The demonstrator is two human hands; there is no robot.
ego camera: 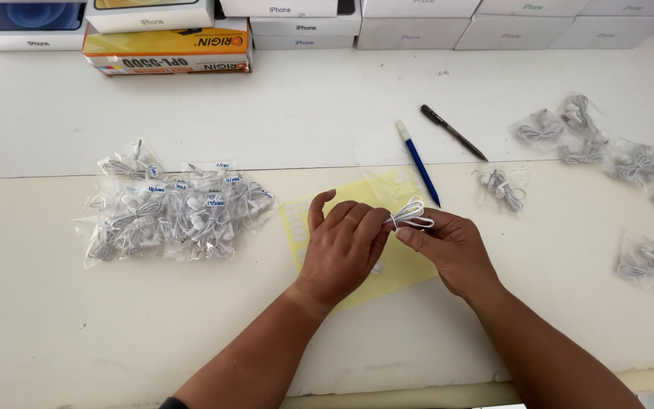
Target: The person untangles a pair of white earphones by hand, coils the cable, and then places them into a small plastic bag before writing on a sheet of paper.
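Both forearms come up from the near edge of the white table and meet at its middle. The left hand is curled, its fingertips pinching one end of a small coiled white earphone cable. The right hand is closed on the other side of the same coil, thumb and forefinger pressing it, so the cable sits between the two hands, lifted just above the table. Under the hands lies a yellow sticker sheet, with a clear plastic bag resting on its far part, just beyond the fingers.

To the left of the left hand, well apart, sits a heap of bagged earphones with small labels. To the right of the right hand, unlabelled bagged earphones are scattered singly, the closest just beyond the right hand's knuckles.

Farther out, beyond the right hand, a blue pen and a dark pen lie at a slant, near each other. At the far edge stand white phone boxes in a row and, to the left, a yellow and orange box.
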